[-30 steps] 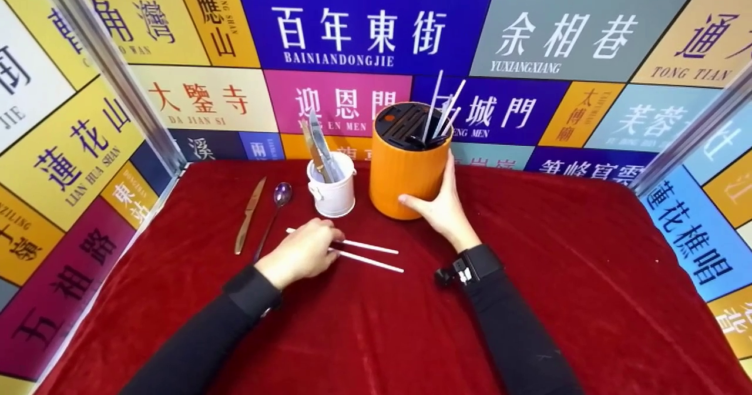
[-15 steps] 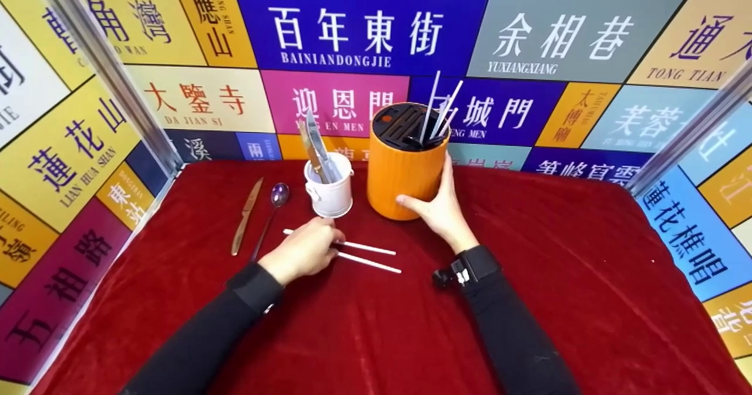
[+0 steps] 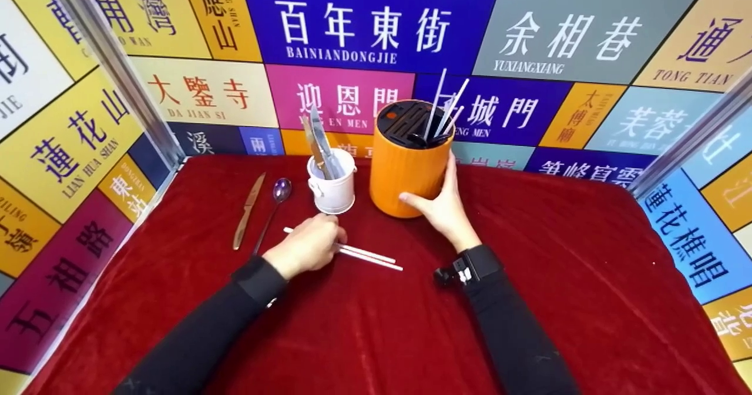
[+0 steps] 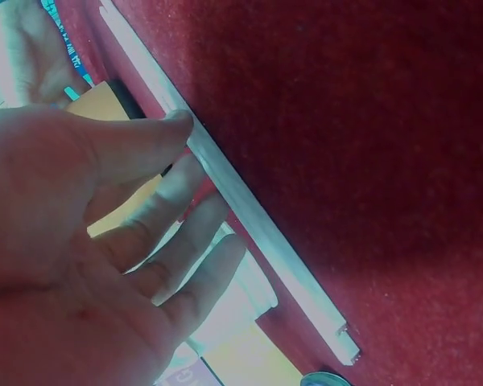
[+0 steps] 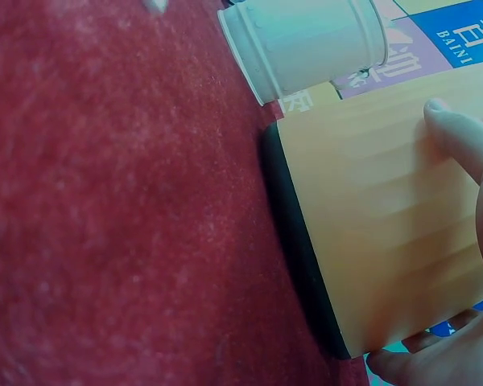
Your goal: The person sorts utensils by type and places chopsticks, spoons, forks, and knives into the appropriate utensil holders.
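My left hand [image 3: 311, 243] pinches a pair of white chopsticks [image 3: 370, 256] between thumb and fingers, low over the red cloth. In the left wrist view the chopsticks [image 4: 262, 225] lie side by side, their ends nearly level. My right hand [image 3: 442, 206] grips the lower right side of an orange cylindrical knife block [image 3: 405, 177], thumb across its front; the fingers behind are partly hidden. Several thin white sticks [image 3: 449, 110] stand tilted in the block's black slotted top. Seen from the right wrist, the block [image 5: 378, 225] has a dark base rim close to the cloth.
A white bucket [image 3: 333, 192] holding upright table knives [image 3: 320, 142] stands left of the block. On the cloth farther left lie a table knife [image 3: 249, 210] and a long-handled spoon [image 3: 282, 190]. A wall printed with signs rises behind the red-covered table [image 3: 564, 265].
The two chopsticks, spread apart before, are now drawn close together in my left hand. My right hand keeps its hold on the knife block.
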Motion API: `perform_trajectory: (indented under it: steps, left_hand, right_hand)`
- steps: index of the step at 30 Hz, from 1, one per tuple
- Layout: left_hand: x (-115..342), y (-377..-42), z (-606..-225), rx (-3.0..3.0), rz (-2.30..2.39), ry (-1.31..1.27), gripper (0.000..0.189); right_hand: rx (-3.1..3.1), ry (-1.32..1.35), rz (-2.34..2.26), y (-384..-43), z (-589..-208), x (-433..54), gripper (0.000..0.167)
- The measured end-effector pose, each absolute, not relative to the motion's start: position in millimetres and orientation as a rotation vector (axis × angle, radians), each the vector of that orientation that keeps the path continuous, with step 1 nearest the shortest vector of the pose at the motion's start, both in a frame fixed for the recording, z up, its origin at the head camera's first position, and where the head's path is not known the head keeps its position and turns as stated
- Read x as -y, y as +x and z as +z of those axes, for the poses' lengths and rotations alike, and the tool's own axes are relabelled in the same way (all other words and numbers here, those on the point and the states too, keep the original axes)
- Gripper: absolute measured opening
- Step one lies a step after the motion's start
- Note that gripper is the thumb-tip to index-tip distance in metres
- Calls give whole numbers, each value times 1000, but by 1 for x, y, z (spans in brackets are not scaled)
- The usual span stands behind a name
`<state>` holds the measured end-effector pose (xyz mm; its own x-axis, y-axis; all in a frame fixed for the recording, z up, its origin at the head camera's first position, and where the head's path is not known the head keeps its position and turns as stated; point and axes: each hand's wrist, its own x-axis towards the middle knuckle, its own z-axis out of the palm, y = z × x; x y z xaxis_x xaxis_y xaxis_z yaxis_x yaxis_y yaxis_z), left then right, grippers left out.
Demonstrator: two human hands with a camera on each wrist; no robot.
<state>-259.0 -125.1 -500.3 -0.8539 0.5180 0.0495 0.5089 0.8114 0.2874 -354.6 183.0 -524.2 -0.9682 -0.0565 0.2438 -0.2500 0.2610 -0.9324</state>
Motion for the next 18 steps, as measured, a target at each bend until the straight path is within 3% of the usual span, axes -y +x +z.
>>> perform_trajectory:
  steps: [18]
  left_hand:
    - [122,-263,-486,-2975,615,967,10]
  right_hand:
    - [2362,308,1791,-355,-525,-185,139]
